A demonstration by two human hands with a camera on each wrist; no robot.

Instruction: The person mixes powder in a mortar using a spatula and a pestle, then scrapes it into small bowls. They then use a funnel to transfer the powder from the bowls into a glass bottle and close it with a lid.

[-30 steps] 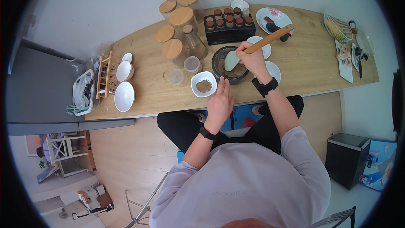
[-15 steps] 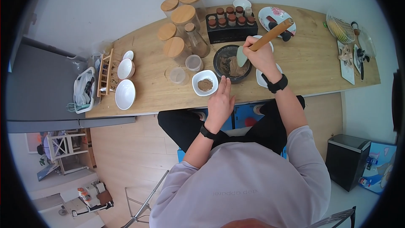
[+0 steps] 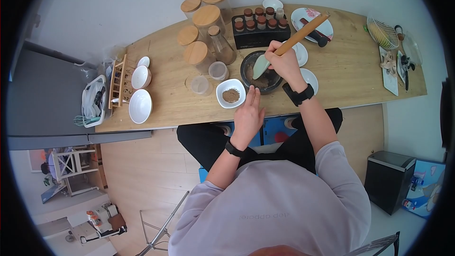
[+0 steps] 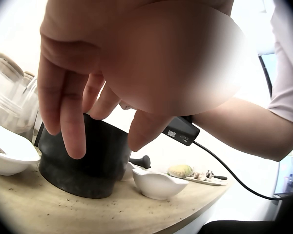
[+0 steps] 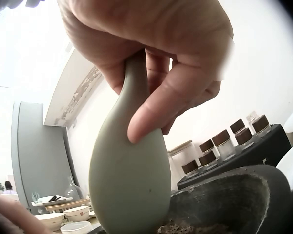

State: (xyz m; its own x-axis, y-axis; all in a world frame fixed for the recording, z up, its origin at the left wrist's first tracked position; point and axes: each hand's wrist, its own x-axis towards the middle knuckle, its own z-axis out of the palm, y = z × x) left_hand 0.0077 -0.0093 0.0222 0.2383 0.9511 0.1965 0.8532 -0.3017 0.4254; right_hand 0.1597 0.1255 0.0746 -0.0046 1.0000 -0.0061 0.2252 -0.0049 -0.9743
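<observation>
A dark mortar (image 3: 246, 81) with brown powder in it stands near the table's front edge. My right hand (image 3: 286, 68) grips a wooden-handled spoon whose pale green head (image 3: 260, 66) is down in the mortar. The right wrist view shows the thumb and fingers pinching the green head (image 5: 132, 175) near its neck, above the mortar wall (image 5: 244, 195). My left hand (image 3: 248, 121) touches the mortar's near side with straight fingers. In the left wrist view the fingers (image 4: 71, 117) hang spread along the black mortar (image 4: 78, 168). To the left is a white bowl of brown powder (image 3: 231, 96).
Behind the mortar stands a black rack (image 3: 260, 39) of small bottles. Lidded jars (image 3: 207, 28) and two clear cups (image 3: 201, 85) are to the left. White bowls (image 3: 310, 80) and a flowered plate (image 3: 327, 27) lie right. More bowls (image 3: 141, 106) sit far left.
The right hand swung right with the spoon, then came back left, and the green head is again at the left of the mortar. The left hand has stayed on the mortar's side.
</observation>
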